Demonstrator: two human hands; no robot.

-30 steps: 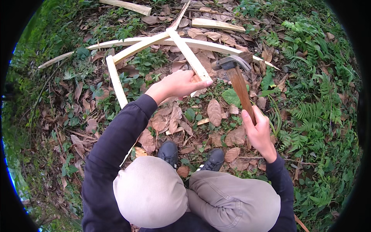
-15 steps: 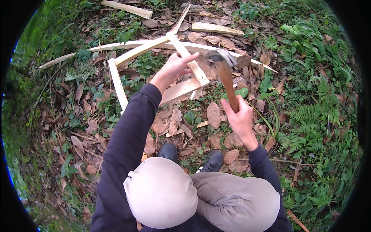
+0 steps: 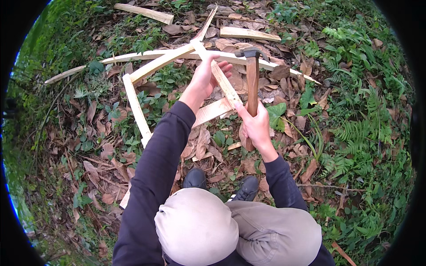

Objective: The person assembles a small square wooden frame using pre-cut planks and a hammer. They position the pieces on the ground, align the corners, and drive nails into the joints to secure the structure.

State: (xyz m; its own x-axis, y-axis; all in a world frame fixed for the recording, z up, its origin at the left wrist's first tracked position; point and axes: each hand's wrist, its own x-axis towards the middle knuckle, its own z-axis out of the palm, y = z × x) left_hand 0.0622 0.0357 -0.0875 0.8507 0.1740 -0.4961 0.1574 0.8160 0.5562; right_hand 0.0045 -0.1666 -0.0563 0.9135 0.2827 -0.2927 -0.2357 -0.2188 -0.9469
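I squat over a frame of pale split wooden slats [image 3: 137, 106] lying crossed on leafy ground. My left hand [image 3: 207, 75] reaches forward, fingers curled around one slanting slat [image 3: 224, 84] near where several slats cross. My right hand [image 3: 255, 126] grips the brown wooden handle of a hammer [image 3: 252, 75], held upright with its dark metal head above the long curved slat [image 3: 146, 55]. The hammer head is just right of my left hand, apart from it.
Loose slats [image 3: 250, 34] and another board [image 3: 144, 12] lie farther off. Dry brown leaves [image 3: 202, 142] cover the ground, with ferns [image 3: 355, 133] and green plants on the right. My black shoes [image 3: 195, 178] and grey-trousered knees [image 3: 197, 228] fill the lower middle.
My left hand moved forward along the slanting slat toward the crossing. My right hand swung the hammer from a leftward tilt to upright and shifted it forward.
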